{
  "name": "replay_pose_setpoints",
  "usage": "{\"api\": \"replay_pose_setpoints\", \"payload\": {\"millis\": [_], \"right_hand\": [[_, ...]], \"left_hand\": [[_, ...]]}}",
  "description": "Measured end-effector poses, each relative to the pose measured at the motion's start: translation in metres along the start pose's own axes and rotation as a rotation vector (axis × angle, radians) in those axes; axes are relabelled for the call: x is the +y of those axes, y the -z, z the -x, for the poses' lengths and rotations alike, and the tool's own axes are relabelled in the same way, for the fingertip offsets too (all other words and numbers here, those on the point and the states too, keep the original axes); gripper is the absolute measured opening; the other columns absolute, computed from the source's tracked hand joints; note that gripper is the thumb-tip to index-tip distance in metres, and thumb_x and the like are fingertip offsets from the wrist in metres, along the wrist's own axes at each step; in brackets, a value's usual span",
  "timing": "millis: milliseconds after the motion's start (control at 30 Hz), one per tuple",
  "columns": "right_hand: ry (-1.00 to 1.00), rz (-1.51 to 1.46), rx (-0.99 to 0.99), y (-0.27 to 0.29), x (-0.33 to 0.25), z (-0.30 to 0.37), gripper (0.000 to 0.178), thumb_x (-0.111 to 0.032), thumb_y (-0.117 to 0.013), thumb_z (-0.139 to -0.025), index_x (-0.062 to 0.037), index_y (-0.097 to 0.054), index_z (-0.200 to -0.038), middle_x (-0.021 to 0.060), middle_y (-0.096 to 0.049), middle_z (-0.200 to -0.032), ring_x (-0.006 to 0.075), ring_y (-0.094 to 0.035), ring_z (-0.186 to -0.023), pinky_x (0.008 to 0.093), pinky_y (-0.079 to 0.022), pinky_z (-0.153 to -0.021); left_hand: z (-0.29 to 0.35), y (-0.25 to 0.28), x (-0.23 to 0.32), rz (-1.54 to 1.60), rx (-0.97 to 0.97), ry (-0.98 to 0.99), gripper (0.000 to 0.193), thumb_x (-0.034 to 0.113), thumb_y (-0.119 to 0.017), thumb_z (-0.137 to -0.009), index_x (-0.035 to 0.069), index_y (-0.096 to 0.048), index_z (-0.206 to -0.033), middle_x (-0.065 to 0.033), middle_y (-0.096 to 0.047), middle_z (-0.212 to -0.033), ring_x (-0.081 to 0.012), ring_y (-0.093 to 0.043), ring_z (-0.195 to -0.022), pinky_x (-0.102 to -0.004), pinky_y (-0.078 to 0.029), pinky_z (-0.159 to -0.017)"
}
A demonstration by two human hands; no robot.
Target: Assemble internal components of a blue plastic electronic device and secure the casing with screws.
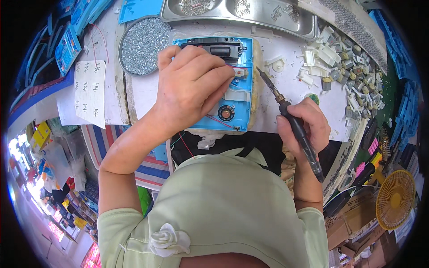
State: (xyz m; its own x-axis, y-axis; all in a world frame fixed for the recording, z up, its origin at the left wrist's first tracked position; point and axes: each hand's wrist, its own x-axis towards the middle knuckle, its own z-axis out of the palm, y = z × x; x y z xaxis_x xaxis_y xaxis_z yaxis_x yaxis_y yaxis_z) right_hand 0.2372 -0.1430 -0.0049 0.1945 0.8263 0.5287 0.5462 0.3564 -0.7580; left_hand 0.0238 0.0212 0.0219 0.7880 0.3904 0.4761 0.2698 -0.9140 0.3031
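A light blue plastic casing (244, 117) lies open on a padded rest in front of me. Inside it are a black cylinder in a black frame (220, 52), a small board (241, 73), a white plastic piece (237, 95) and a round speaker (226, 113) with red wires. My left hand (190, 85) reaches over the casing, fingertips pinched together beside the small board; whatever they hold is hidden. Held in my right hand (313, 123) is a soldering iron (290, 115), its tip pointing up and left, just right of the casing and apart from the board.
A round tray of small metal screws (145, 44) stands left of the casing. Behind it sits a steel tray (257, 17) with small parts in its compartments. White plastic pieces and small motors (353, 76) pile up at right. A paper sheet (90, 91) lies at left.
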Motion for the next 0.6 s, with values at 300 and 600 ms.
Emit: {"api": "replay_pose_setpoints", "payload": {"millis": [300,600], "right_hand": [[-0.023,0.013,-0.006,0.001,-0.002,-0.001,0.032,-0.003,-0.084,-0.076,-0.0019,-0.066,-0.102,0.0071,-0.063,-0.069,0.0191,-0.052,-0.054,0.0295,-0.04,-0.049],[-0.017,0.029,-0.046,-0.005,-0.001,-0.001,0.034,-0.004,-0.084,-0.075,-0.0044,-0.066,-0.104,0.0066,-0.065,-0.073,0.0206,-0.053,-0.056,0.0308,-0.041,-0.049]], "left_hand": [[-0.005,-0.012,0.002,-0.037,0.027,0.009,0.023,0.008,-0.083,-0.072,0.014,-0.075,-0.093,0.0039,-0.067,-0.082,-0.0166,-0.061,-0.08,-0.0367,-0.034,-0.079],[-0.009,-0.015,0.011,-0.139,-0.013,0.058,0.019,0.01,-0.083,-0.072,0.016,-0.074,-0.088,0.005,-0.065,-0.081,-0.0166,-0.059,-0.08,-0.0385,-0.034,-0.082]]}}
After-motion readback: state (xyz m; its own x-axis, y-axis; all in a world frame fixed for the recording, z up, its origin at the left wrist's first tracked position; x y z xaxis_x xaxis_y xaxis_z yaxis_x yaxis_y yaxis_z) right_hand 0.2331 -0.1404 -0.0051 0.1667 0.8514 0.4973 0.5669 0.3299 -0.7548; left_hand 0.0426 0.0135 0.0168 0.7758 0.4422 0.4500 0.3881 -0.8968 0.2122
